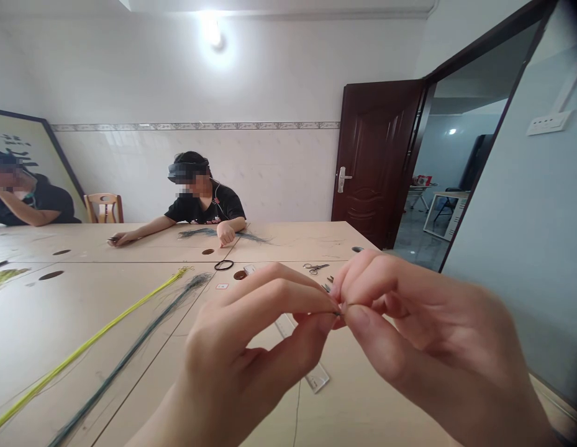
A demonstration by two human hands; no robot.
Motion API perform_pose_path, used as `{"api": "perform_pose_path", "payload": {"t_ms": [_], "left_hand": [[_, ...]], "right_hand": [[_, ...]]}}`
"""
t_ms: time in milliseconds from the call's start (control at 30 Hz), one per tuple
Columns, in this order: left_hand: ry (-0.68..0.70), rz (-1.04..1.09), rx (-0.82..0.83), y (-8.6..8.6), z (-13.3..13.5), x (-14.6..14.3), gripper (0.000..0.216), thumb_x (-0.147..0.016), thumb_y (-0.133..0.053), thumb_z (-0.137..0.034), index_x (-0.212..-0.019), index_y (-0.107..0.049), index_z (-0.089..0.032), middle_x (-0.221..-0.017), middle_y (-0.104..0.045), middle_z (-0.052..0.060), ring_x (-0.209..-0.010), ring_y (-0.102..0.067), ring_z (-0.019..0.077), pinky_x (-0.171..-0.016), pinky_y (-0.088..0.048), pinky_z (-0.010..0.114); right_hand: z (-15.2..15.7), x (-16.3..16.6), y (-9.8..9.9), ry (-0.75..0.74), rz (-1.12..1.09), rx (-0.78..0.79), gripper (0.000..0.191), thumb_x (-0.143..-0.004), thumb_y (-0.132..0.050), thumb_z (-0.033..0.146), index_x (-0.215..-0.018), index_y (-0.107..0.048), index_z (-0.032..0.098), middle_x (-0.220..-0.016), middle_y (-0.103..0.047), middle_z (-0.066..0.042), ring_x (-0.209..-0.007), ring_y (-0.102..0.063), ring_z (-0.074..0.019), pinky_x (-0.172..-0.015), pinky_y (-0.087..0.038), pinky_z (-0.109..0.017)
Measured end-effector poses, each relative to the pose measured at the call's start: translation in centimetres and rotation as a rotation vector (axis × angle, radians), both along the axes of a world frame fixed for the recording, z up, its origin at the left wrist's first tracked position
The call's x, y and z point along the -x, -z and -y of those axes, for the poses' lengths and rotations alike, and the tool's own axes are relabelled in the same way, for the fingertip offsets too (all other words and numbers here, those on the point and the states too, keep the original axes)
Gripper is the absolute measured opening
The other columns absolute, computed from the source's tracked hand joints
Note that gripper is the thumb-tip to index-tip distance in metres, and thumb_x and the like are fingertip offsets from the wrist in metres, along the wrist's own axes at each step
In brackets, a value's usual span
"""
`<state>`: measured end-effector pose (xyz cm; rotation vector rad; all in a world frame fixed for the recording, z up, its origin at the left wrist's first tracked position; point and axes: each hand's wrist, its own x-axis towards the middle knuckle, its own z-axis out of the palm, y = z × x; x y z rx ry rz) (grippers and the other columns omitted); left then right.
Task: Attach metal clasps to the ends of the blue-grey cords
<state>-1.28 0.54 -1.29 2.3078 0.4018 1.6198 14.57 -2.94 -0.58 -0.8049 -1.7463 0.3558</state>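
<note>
My left hand [264, 335] and my right hand [409, 329] meet fingertip to fingertip above the table. Each is closed in a pinch of thumb and forefinger. Between them shows a tiny piece of a thin dark strand [337, 313], mostly covered by the fingertips. Whether it is thread or wire I cannot tell. Below and behind my left hand lies a clear ruler [318, 377], partly hidden by the fingers. Small scissors [316, 268] rest on the table beyond the hands.
A long yellow bundle of strands [97, 338] and a grey-green bundle [139, 341] stretch across the table [213, 385] at left. A black ring [223, 265] lies beyond. Across the table sits a person [208, 198] with another bundle; another person [41, 198] sits far left.
</note>
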Motion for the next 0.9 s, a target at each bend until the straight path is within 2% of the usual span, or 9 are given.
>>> {"api": "perform_pose_path", "payload": {"t_ms": [433,667,900], "left_hand": [[-0.057,-0.037,-0.033,0.22,-0.17,0.19,0.017,-0.081,-0.055,-0.005,-0.083,-0.059,-0.021,-0.080,-0.060,-0.004,-0.074,-0.058,0.0062,-0.063,-0.046,0.018],[-0.074,-0.014,-0.094,0.07,-0.17,0.05,0.018,-0.078,-0.054,0.000,-0.082,-0.060,-0.017,-0.077,-0.060,-0.003,-0.070,-0.058,0.0051,-0.060,-0.046,0.016],[-0.087,-0.018,-0.118,0.22,-0.05,0.16,0.020,-0.078,-0.054,0.000,-0.083,-0.061,-0.017,-0.078,-0.061,-0.004,-0.072,-0.058,0.0045,-0.062,-0.047,0.015]], "right_hand": [[0.03,-0.22,0.27,0.026,0.027,-0.027,0.014,-0.080,-0.054,0.010,-0.075,-0.054,0.023,-0.072,-0.056,0.006,-0.072,-0.058,-0.0079,-0.065,-0.049,-0.019],[-0.40,-0.32,0.60,0.077,0.093,-0.177,0.012,-0.081,-0.057,0.012,-0.076,-0.052,0.022,-0.074,-0.055,0.005,-0.076,-0.058,-0.0115,-0.068,-0.048,-0.026],[-0.51,-0.36,0.76,0.098,0.133,-0.273,0.012,-0.080,-0.058,0.009,-0.077,-0.053,0.019,-0.078,-0.056,0.003,-0.080,-0.058,-0.0122,-0.071,-0.048,-0.028]]}}
